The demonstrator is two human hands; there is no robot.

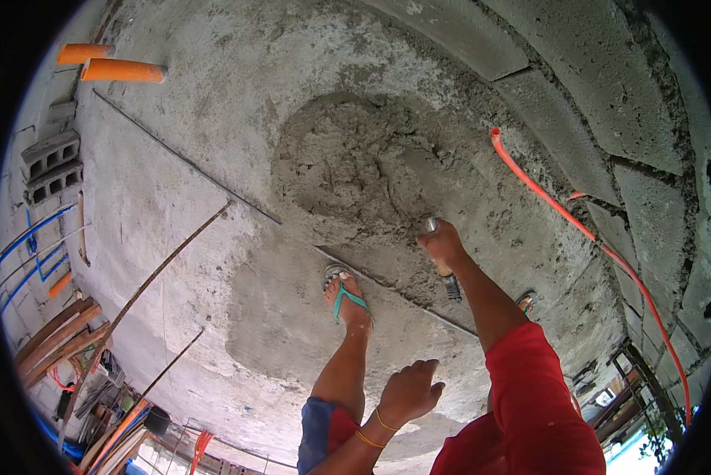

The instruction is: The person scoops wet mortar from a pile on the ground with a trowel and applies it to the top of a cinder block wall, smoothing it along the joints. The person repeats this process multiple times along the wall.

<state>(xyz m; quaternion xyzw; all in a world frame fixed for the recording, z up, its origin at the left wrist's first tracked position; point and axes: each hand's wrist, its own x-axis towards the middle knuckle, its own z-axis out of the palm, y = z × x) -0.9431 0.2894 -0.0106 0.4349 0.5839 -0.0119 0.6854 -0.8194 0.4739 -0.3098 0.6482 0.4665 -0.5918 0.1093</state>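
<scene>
My right hand (444, 244) is shut on the handle of a trowel (419, 184) whose grey blade is dug into a heap of wet mortar (347, 162) on the concrete floor. The handle's end sticks out below my wrist. My left hand (409, 391) hangs free near my knee, fingers loosely curled and apart, holding nothing; thin yellow bands circle its wrist. My left foot in a green flip-flop (344, 294) stands just short of the mortar. My right foot (526, 302) is mostly hidden behind my red-sleeved arm.
A wall of grey concrete blocks (608, 95) curves along the right, with an orange hose (561, 210) running along its base. Thin steel rods (173, 154) lie across the floor. Orange pipes (122, 71), hollow blocks (51, 162), blue tubes and timber lie at the left.
</scene>
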